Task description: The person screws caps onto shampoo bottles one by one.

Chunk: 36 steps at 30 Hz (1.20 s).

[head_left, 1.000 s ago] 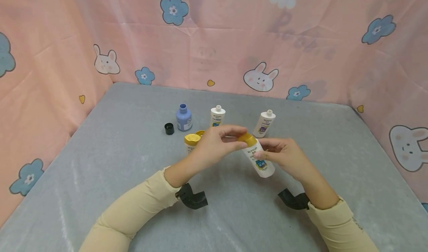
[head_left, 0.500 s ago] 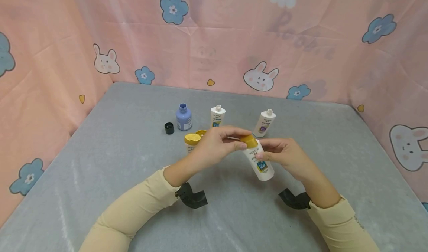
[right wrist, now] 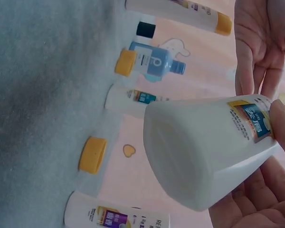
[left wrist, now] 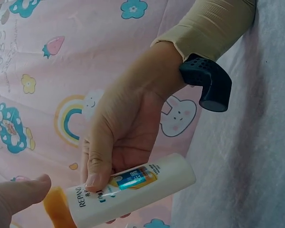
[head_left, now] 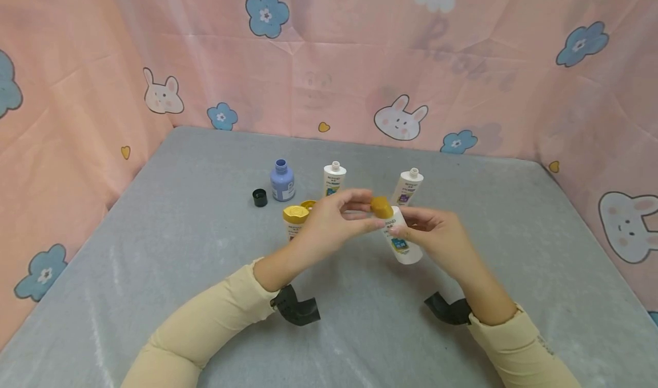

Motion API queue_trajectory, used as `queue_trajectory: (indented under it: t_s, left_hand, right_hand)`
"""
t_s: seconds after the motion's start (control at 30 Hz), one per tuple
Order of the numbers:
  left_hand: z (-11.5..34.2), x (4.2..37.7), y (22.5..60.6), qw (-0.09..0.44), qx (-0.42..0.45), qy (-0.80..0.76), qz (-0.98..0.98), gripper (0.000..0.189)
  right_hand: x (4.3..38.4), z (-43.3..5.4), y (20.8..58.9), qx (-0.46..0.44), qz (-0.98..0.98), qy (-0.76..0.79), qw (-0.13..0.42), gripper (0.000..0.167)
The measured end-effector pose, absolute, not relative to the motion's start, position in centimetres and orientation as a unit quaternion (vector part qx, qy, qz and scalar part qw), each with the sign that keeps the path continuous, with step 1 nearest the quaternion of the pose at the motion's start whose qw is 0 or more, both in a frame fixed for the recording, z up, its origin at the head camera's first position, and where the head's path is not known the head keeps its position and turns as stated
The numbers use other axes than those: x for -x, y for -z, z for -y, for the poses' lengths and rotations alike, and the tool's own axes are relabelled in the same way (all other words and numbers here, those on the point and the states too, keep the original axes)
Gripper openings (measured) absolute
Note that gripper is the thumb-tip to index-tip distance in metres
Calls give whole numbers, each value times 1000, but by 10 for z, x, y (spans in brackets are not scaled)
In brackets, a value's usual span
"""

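Observation:
My right hand (head_left: 442, 236) grips a white shampoo bottle (head_left: 402, 248) round its body, tilted with its top toward the left. A yellow flip-top cap (head_left: 382, 207) sits at the bottle's top, skewed against the body. At that cap is my left hand (head_left: 326, 222), its fingers spread beside it and the thumb tip at its lower edge. Overhead, the cap shows uncovered between fingertips and thumb. In the left wrist view the thumb (left wrist: 26, 192) lies close to the cap (left wrist: 58, 207). The right wrist view shows the bottle's base (right wrist: 178, 154) toward the camera.
Behind stand an uncapped blue bottle (head_left: 283, 182) and two uncapped white bottles (head_left: 335, 178) (head_left: 408, 187). A black cap (head_left: 260, 198) lies at left. Behind the left hand are a yellow-capped white bottle (head_left: 295, 219) and loose yellow caps (right wrist: 125, 62) (right wrist: 92, 155).
The left fingers have come off the top of the yellow cap to its left side. The cap has turned relative to the bottle, and the bottle has risen slightly.

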State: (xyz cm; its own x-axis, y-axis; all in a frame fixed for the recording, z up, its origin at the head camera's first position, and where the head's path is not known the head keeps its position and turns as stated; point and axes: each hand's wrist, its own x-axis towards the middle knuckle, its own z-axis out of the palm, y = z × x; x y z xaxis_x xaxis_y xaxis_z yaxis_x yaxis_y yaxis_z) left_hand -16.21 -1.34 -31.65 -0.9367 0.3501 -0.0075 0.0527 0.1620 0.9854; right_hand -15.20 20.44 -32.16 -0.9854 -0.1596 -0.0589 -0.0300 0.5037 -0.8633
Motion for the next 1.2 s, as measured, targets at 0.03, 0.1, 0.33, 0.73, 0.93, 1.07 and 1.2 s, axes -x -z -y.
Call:
queue_trajectory:
  t_s: [0.03, 0.1, 0.33, 0.73, 0.93, 1.07, 1.2]
  left_hand:
    - [13, 162, 317, 117, -134, -634, -753, 55]
    - [13, 162, 318, 116, -134, -633, -754, 52]
    - [13, 162, 320, 91, -146, -605, -777, 42]
    - [15, 162, 318, 101, -176, -616, -761, 42]
    - [15, 165, 319, 107, -191, -614, -758, 42]
    - [15, 166, 320, 100, -216, -613, -753, 41]
    - [15, 166, 321, 93, -232, -614, -749, 41]
  right_hand:
    - [152, -204, 322, 57, -866, 492, 63, 45]
    - [151, -202, 322, 63, -870, 486, 59, 44]
    - [150, -201, 324, 70, -874, 476, 62, 41]
    - [150, -202, 322, 79, -868, 485, 71, 41]
    - [150, -202, 321, 82, -863, 491, 81, 42]
    - [150, -203, 322, 92, -857, 500, 88, 41]
    - [149, -204, 322, 101, -850, 508, 92, 41]
